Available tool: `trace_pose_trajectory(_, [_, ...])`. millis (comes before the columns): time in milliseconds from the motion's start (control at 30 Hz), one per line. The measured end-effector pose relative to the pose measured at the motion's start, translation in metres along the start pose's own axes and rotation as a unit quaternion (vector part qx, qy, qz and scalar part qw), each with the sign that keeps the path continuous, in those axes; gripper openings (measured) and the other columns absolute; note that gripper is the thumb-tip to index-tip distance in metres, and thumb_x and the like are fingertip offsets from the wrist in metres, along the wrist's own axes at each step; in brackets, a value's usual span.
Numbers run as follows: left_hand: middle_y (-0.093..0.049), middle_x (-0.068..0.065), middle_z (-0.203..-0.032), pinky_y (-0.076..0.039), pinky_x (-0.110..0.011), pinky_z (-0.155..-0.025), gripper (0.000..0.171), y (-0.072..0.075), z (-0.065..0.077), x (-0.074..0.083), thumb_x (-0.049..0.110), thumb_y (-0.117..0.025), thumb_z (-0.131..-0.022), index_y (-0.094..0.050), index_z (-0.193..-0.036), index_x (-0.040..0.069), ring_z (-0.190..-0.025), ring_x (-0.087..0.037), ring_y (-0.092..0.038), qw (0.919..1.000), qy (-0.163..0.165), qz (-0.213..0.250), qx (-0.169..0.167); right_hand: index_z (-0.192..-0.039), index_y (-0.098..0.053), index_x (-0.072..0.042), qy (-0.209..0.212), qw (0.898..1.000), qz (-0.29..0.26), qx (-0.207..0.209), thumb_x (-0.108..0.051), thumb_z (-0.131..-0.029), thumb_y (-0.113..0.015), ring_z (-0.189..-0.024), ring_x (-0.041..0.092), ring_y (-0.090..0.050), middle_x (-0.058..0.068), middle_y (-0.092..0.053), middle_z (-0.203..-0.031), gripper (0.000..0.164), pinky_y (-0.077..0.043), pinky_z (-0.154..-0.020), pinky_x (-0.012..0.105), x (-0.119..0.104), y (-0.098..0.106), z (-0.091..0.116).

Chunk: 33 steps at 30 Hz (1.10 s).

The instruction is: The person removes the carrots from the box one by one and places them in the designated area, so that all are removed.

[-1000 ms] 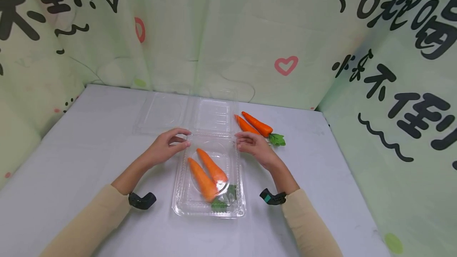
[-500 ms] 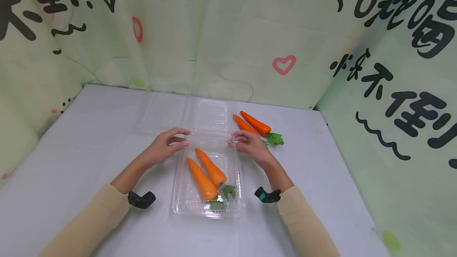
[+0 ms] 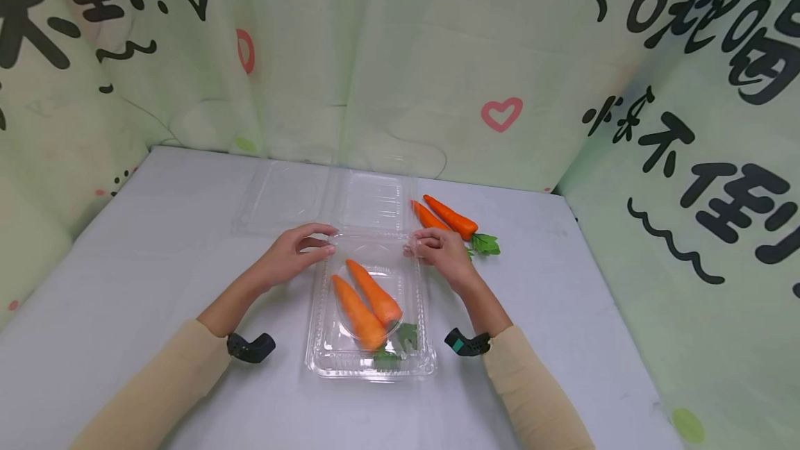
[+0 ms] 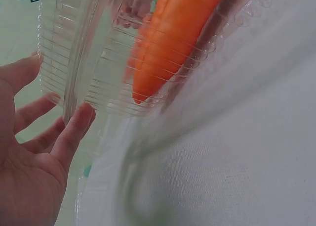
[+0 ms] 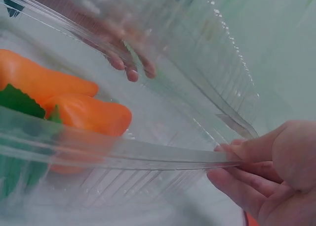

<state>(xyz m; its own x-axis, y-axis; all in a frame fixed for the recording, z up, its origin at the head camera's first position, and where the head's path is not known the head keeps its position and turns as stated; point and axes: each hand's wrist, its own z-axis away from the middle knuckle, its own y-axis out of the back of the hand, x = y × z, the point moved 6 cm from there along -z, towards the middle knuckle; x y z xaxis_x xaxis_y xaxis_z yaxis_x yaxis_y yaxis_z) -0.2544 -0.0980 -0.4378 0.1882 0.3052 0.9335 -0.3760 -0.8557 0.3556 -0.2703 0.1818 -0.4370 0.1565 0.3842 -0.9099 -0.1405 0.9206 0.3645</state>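
Observation:
A clear plastic clamshell box (image 3: 320,318) stands in front of me, its lid down over two orange carrots (image 3: 357,314) with green leaves (image 3: 406,335). At its far left corner, my left hand (image 3: 294,254) grips the edge, thumb on the rim and fingers against the far side. My right hand (image 3: 446,255) pinches the far right corner. In the right wrist view that thumb and fingers (image 5: 247,152) squeeze the rim flanges together, while a gap shows between lid and base along the sides. The left wrist view shows one carrot (image 4: 173,43) through the ribbed wall.
Behind the box lies another clear plastic clamshell (image 3: 375,200), spread flat. Two more carrots (image 3: 451,217) with leaves rest just beyond my right hand. A printed curtain (image 3: 400,54) closes off the white table (image 3: 187,242) at the back and sides.
My right hand has moved left, from beside the box onto its far right corner, and its fingers now pinch the rim. The left hand keeps its place.

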Motion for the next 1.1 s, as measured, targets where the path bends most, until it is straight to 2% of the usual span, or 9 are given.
trace_pose_trajectory(367, [-0.054,-0.014,-0.138,-0.051,-0.048,-0.098,0.045,0.0009,0.0006,0.0014,0.025,-0.065,-0.092,-0.055,-0.133,0.008,-0.12,-0.033,-0.059,0.9999,0.002,-0.01,0.01,-0.121,-0.063,-0.005,0.016,1.0,0.005,-0.011,-0.019,-0.095,-0.061,-0.101,0.025,-0.07,0.018,-0.071,-0.11,0.03,-0.056,-0.088,0.026,0.0001,0.0001,0.0032])
trace_pose_trajectory(533, [-0.055,-0.013,-0.137,-0.051,-0.047,-0.099,0.044,0.0011,0.0007,0.0002,0.026,-0.066,-0.092,-0.056,-0.131,0.009,-0.12,-0.032,-0.059,0.9998,0.006,-0.012,0.017,-0.119,-0.063,-0.004,0.032,0.999,0.013,-0.018,-0.018,-0.094,-0.062,-0.094,0.02,-0.071,0.018,-0.071,-0.11,0.029,-0.057,-0.086,0.027,-0.0024,0.0025,0.0038])
trace_pose_trajectory(700, [-0.055,-0.014,-0.137,-0.051,-0.048,-0.099,0.045,-0.0011,0.0008,-0.0003,0.028,-0.065,-0.092,-0.056,-0.132,0.009,-0.121,-0.032,-0.058,0.9997,0.01,-0.016,0.017,-0.117,-0.065,-0.007,0.02,1.0,0.016,-0.009,-0.02,-0.092,-0.066,-0.086,0.013,-0.068,0.014,-0.069,-0.108,0.029,-0.058,-0.083,0.028,0.0055,0.0082,0.0013])
trace_pose_trajectory(867, [-0.055,-0.013,-0.138,-0.051,-0.048,-0.099,0.045,-0.0016,0.0003,-0.0006,0.03,-0.065,-0.092,-0.056,-0.132,0.012,-0.122,-0.031,-0.058,0.9996,0.017,-0.019,0.016,-0.121,-0.062,-0.005,0.018,1.0,0.017,-0.011,-0.018,-0.092,-0.066,-0.086,0.013,-0.066,0.015,-0.067,-0.11,0.032,-0.058,-0.081,0.026,0.0071,0.0083,0.0036])
trace_pose_trajectory(1100, [-0.056,-0.012,-0.136,-0.051,-0.048,-0.098,0.045,0.0007,0.0021,0.0012,0.03,-0.064,-0.093,-0.055,-0.133,0.011,-0.121,-0.032,-0.058,0.9991,0.005,-0.037,0.021,-0.121,-0.061,-0.005,0.014,1.0,0.019,-0.006,-0.015,-0.091,-0.067,-0.084,0.015,-0.064,0.016,-0.065,-0.11,0.033,-0.059,-0.077,0.024,0.006,0.0077,0.0053])
